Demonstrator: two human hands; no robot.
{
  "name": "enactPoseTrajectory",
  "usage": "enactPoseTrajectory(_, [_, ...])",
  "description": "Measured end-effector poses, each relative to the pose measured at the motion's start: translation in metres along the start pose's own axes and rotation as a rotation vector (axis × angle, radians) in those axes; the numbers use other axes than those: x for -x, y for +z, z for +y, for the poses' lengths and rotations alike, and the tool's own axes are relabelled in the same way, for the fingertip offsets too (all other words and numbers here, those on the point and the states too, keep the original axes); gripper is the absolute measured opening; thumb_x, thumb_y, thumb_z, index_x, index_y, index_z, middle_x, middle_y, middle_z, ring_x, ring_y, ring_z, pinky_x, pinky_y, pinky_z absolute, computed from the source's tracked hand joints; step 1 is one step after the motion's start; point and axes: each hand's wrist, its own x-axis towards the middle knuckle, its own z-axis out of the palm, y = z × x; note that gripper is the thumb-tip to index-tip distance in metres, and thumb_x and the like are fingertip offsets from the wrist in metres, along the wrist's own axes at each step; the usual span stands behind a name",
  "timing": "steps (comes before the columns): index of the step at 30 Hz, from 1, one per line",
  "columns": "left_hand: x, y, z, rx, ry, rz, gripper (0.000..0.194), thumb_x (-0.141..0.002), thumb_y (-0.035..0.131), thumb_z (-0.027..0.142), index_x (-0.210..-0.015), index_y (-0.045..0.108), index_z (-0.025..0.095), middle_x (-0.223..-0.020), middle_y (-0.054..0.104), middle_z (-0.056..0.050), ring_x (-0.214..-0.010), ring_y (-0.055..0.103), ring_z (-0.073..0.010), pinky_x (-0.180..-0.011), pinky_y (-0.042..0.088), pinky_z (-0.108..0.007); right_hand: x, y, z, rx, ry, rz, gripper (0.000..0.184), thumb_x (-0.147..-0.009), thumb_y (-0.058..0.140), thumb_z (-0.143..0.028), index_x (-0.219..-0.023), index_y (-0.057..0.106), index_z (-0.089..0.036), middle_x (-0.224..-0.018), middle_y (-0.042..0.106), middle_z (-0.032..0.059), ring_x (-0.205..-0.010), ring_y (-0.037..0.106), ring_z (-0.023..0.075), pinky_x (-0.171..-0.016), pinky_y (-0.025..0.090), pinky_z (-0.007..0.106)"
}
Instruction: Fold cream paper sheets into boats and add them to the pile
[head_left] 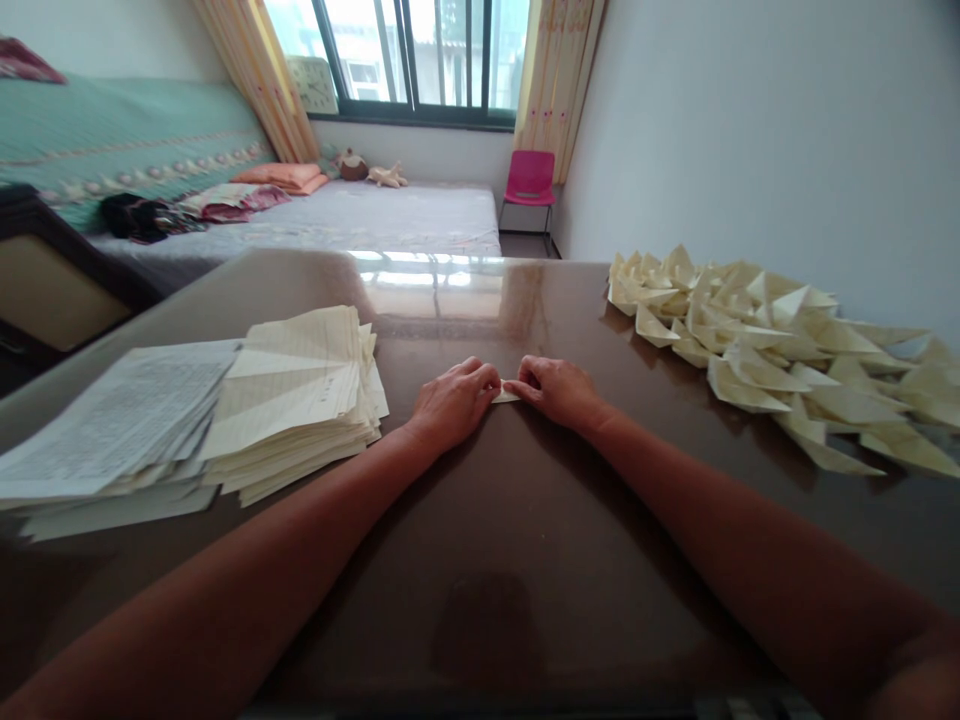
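Observation:
Between my two hands lies a small folded piece of cream paper (505,395), low on the brown tabletop (465,500). My left hand (457,398) is closed, its thumb and fingers pinching the paper's left end. At the other end my right hand (561,388) is closed too, with thumb and fingers on the paper. Most of the folded paper is hidden behind the fingers. To the left is a stack of lined cream sheets (289,390), the top one creased. On the right sit many folded paper boats (757,340), crowded together.
A pile of printed white sheets (112,415) lies at the table's left, beside the cream stack. Past the far edge stand a bed (420,215) and a pink chair (530,180). A white wall (750,130) runs along the right. A dark wooden piece of furniture (60,270) is at the left.

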Motion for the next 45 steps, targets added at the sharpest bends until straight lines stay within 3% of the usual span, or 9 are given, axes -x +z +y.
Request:
enactPoseTrajectory(11, [-0.003,-0.001,-0.001,0.055,-0.03,-0.035,0.014,-0.089,0.047,0.034,-0.084,0.059,0.027,-0.095,0.06,0.001,-0.084,0.058,-0.0185,-0.057,0.031,-0.027,-0.001,0.004,0.002,-0.052,0.002,0.025,0.036,-0.084,0.053,-0.058,-0.077,0.06,-0.023,-0.08,0.068,0.001,-0.07,0.056,0.0165,-0.054,0.026,0.026])
enactPoseTrajectory(15, [0.0,-0.001,-0.01,0.209,-0.022,-0.048,0.016,-0.084,0.056,0.039,-0.093,0.056,0.026,-0.087,0.061,0.002,-0.077,0.058,-0.0163,-0.062,0.037,-0.026,0.002,0.006,0.016,-0.243,-0.128,0.023,0.03,-0.08,0.061,-0.053,-0.086,0.063,-0.023,-0.082,0.065,-0.0005,-0.067,0.054,0.013,-0.057,0.032,0.024])
enactPoseTrajectory(18, [0.001,-0.004,-0.018,0.338,-0.035,-0.098,0.036,-0.073,0.068,0.041,-0.101,0.053,0.024,-0.082,0.061,0.004,-0.072,0.057,-0.0148,-0.065,0.041,-0.026,0.0,0.007,0.029,-0.408,-0.275,-0.016,0.028,-0.075,0.069,-0.045,-0.089,0.063,-0.021,-0.088,0.061,-0.0005,-0.063,0.049,0.01,-0.06,0.037,0.023])
enactPoseTrajectory(21, [0.001,-0.006,-0.021,0.353,-0.055,-0.106,0.039,-0.07,0.071,0.042,-0.099,0.053,0.024,-0.079,0.06,0.004,-0.068,0.056,-0.014,-0.065,0.041,-0.026,-0.004,0.008,0.036,-0.553,-0.358,-0.055,0.016,-0.077,0.065,-0.032,-0.087,0.064,-0.019,-0.094,0.059,0.0007,-0.063,0.049,0.0086,-0.061,0.039,0.022])
enactPoseTrajectory(26, [-0.001,-0.004,-0.019,0.377,-0.093,-0.059,0.037,-0.071,0.07,0.042,-0.099,0.053,0.024,-0.078,0.059,0.004,-0.068,0.056,-0.0137,-0.065,0.042,-0.027,-0.007,0.004,0.033,-0.546,-0.266,-0.025,0.015,-0.078,0.051,-0.016,-0.082,0.065,-0.017,-0.075,0.06,-0.0013,-0.058,0.046,0.0088,-0.059,0.037,0.022])
enactPoseTrajectory(30, [-0.002,-0.001,-0.019,0.373,-0.128,-0.041,0.041,-0.071,0.069,0.04,-0.104,0.05,0.025,-0.077,0.059,0.005,-0.068,0.057,-0.0142,-0.068,0.043,-0.028,-0.005,-0.002,0.025,-0.644,-0.155,-0.022,0.017,-0.086,0.048,-0.027,-0.092,0.061,-0.017,-0.07,0.063,-0.0015,-0.057,0.05,0.0097,-0.058,0.039,0.022])
enactPoseTrajectory(35, [-0.001,0.001,-0.018,0.378,-0.091,-0.026,0.038,-0.072,0.066,0.034,-0.106,0.051,0.024,-0.077,0.06,0.006,-0.067,0.056,-0.0131,-0.066,0.042,-0.026,-0.002,-0.004,0.021,-0.697,-0.187,-0.073,0.038,-0.082,0.058,-0.049,-0.102,0.061,-0.017,-0.079,0.068,0.0014,-0.063,0.056,0.0118,-0.06,0.043,0.022])
enactPoseTrajectory(40, [0.001,0.001,-0.018,0.376,0.065,0.052,0.009,-0.079,0.056,0.024,-0.087,0.058,0.021,-0.08,0.059,0.003,-0.07,0.054,-0.0113,-0.064,0.041,-0.022,0.0,-0.003,0.02,-0.74,-0.224,-0.068,0.036,-0.087,0.05,-0.049,-0.095,0.063,-0.016,-0.074,0.066,0.001,-0.058,0.052,0.0099,-0.056,0.04,0.021])
enactPoseTrajectory(45, [0.004,-0.001,-0.016,0.31,0.186,0.097,0.011,-0.079,0.051,0.015,-0.082,0.06,0.02,-0.086,0.057,0.0,-0.075,0.053,-0.0114,-0.071,0.042,-0.022,-0.001,0.002,0.02,-0.749,-0.217,-0.07,0.036,-0.077,0.066,-0.045,-0.099,0.06,-0.017,-0.077,0.064,-0.0003,-0.062,0.053,0.0102,-0.058,0.043,0.021])
